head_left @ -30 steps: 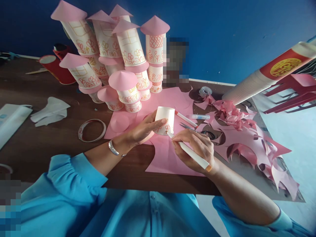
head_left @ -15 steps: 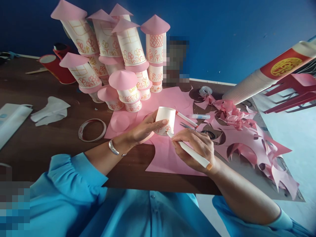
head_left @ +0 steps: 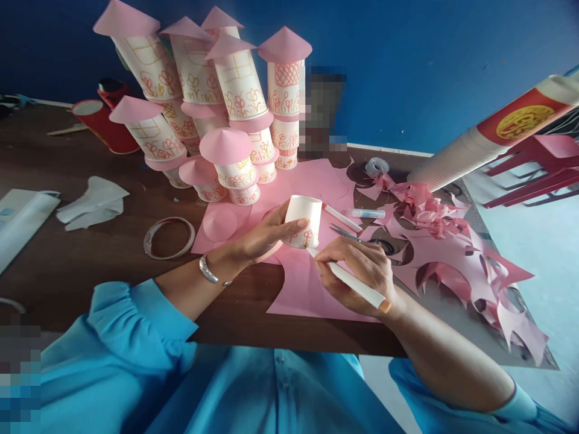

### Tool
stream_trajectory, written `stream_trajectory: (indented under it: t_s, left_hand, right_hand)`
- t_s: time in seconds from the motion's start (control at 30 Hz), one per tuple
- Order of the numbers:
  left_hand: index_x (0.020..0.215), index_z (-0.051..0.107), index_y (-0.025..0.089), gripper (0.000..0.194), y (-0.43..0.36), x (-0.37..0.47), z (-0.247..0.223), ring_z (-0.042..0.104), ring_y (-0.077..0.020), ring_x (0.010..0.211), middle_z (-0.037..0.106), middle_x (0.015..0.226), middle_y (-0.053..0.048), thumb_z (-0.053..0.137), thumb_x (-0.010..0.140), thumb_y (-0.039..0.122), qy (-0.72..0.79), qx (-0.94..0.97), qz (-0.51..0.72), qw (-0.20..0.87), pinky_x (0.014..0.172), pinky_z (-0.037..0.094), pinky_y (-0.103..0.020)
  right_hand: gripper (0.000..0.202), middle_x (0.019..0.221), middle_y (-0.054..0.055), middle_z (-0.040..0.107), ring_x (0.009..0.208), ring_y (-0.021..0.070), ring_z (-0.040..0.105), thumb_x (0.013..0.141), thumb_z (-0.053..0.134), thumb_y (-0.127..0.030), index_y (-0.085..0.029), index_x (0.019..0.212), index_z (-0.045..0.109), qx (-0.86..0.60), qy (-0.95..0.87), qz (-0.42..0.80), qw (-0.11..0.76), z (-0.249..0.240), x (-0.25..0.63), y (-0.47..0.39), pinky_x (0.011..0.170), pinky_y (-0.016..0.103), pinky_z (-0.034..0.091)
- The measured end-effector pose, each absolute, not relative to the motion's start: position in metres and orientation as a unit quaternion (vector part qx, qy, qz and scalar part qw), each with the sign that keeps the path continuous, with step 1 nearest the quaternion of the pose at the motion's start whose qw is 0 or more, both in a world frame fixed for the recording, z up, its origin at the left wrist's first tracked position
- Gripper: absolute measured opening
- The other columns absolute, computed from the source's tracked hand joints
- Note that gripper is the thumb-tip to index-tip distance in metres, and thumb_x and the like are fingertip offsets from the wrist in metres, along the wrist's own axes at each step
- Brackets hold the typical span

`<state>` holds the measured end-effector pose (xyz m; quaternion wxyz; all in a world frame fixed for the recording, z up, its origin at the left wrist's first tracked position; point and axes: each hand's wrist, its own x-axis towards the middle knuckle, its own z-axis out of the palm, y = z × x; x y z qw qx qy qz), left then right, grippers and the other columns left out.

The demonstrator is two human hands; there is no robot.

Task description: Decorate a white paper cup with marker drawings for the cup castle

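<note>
A white paper cup [head_left: 302,214] with small red-orange flowers drawn low on its side is held in my left hand [head_left: 266,237], thumb across its front. My right hand [head_left: 357,268] grips a white marker [head_left: 355,284] with an orange end. The marker's tip is at the cup's lower edge, near a drawn flower. Pink paper [head_left: 303,289] lies under both hands. Behind the cup lie another white marker [head_left: 342,218], a glue stick [head_left: 367,213] and scissors [head_left: 344,232], their handles partly hidden by my right hand.
Cup towers [head_left: 242,84] with pink cone roofs stand at the back left. A tape roll [head_left: 169,239] and crumpled white paper [head_left: 93,204] lie at the left. Pink scraps [head_left: 446,247] cover the right side, and a long cup stack [head_left: 488,138] leans behind them.
The marker tip has shifted slightly down along the cup, to its lower edge. My left hand and the cup have hardly moved.
</note>
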<state>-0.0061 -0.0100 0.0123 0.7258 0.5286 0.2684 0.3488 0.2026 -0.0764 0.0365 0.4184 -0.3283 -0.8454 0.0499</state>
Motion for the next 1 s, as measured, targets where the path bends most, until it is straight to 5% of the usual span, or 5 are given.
stream_trajectory:
  t_s: [0.2, 0.53, 1.0]
  left_hand:
    - [0.140, 0.069, 0.021, 0.065, -0.010, -0.006, 0.009, 0.065, -0.0259, 0.104, 0.072, 0.113, -0.007, 0.083, 0.091, 0.062, 0.274, 0.519, 0.350, 0.730, 0.089, 0.053, -0.039]
    - [0.130, 0.073, 0.021, 0.048, -0.001, -0.002, -0.010, 0.072, -0.0307, 0.118, 0.077, 0.128, -0.012, 0.082, 0.094, 0.051, 0.224, 0.419, 0.396, 0.786, 0.095, 0.057, -0.040]
    - [0.115, 0.071, 0.019, 0.061, 0.001, -0.006, -0.014, 0.075, -0.0252, 0.097, 0.077, 0.102, -0.006, 0.093, 0.079, 0.064, 0.258, 0.360, 0.396, 0.805, 0.089, 0.057, -0.038]
  right_hand:
    - [0.018, 0.074, -0.004, 0.074, 0.059, 0.0124, 0.071, 0.096, 0.063, -0.006, -0.024, 0.095, 0.062, -0.328, -0.842, 0.048, 0.426, 0.039, 0.201, -0.077, 0.054, 0.025, 0.053]
    - [0.020, 0.086, 0.000, 0.080, 0.074, 0.0187, 0.079, 0.098, 0.071, -0.010, -0.026, 0.109, 0.068, -0.362, -0.786, 0.013, 0.501, 0.038, 0.205, -0.077, 0.066, 0.031, 0.067]
    - [0.017, 0.088, 0.001, 0.080, 0.075, 0.0173, 0.080, 0.102, 0.069, -0.011, -0.026, 0.111, 0.067, -0.337, -0.808, 0.035, 0.481, 0.033, 0.202, -0.077, 0.066, 0.029, 0.066]
